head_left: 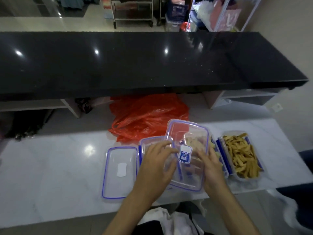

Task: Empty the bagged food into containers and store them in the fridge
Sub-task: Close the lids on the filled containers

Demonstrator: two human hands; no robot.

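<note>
A clear lid with a blue seal and a blue label is tilted up over a container of pale snacks. My left hand grips its left edge and my right hand grips its right side. To the right, an uncovered container holds golden fried sticks. Behind my left hand stands another clear container, its contents hidden. A second clear lid lies flat at the left. An orange plastic bag lies crumpled behind the containers.
Everything sits on a white marble counter. A raised black counter runs across behind it. White plastic bags lie below the near edge by my arms. Shelves and a cart stand on the far floor.
</note>
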